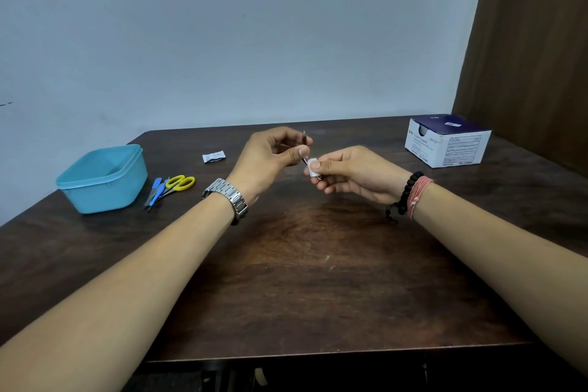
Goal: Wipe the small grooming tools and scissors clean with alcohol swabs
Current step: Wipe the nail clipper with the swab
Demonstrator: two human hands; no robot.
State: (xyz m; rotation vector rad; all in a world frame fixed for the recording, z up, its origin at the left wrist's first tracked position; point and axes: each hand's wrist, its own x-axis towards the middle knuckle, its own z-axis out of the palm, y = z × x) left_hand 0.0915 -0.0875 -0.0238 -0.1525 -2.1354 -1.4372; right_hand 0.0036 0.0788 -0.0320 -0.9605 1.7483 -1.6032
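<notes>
My left hand (274,154) holds a thin metal grooming tool (304,139) above the middle of the table, its upper tip poking out over the fingers. My right hand (350,172) pinches a small white alcohol swab (312,165) folded around the tool's lower part. The two hands almost touch. On the table to the left lie yellow-handled scissors (180,183) and blue-handled small tools (156,190) in a loose bunch.
A light blue plastic tub (101,180) stands at the left on the dark wooden table (318,264). A torn swab wrapper (213,156) lies behind the left hand. A white and navy swab box (448,141) sits at the back right, near a brown wall.
</notes>
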